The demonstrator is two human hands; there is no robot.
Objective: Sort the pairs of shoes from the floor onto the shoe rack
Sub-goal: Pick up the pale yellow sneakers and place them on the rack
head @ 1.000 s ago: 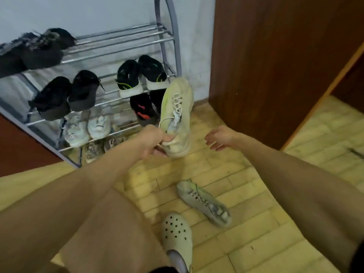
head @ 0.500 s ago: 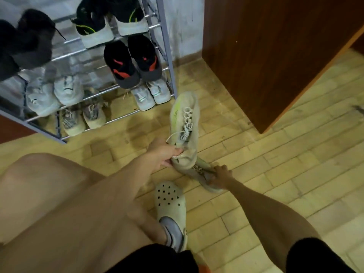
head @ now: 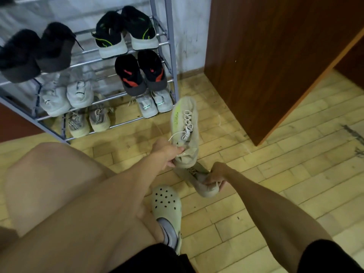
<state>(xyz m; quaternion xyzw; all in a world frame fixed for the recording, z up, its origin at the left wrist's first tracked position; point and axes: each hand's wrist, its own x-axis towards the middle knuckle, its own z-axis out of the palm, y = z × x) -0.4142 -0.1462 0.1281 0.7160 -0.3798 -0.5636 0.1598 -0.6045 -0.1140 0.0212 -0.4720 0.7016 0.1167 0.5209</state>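
My left hand [head: 167, 153] grips the heel end of a pale beige sneaker [head: 185, 125] with white laces, held off the floor with its toe pointing toward the shoe rack [head: 171, 56]. Just below it, my right hand [head: 216, 175] is closed around the second beige sneaker [head: 204, 187] of the pair, low at the wooden floor; whether it is lifted clear I cannot tell. The metal rack stands at the upper left with several pairs on its shelves: black, black with red, white and beige.
A brown wooden cabinet [head: 275, 66] stands right of the rack, close to the held sneaker. My foot in a pale perforated clog [head: 167, 205] is on the floor just left of the second sneaker. My bent knee [head: 49, 184] fills the lower left.
The view has dropped lower. My right hand went from open in the air down to the second sneaker and closed on it. The left hand keeps holding the first sneaker.
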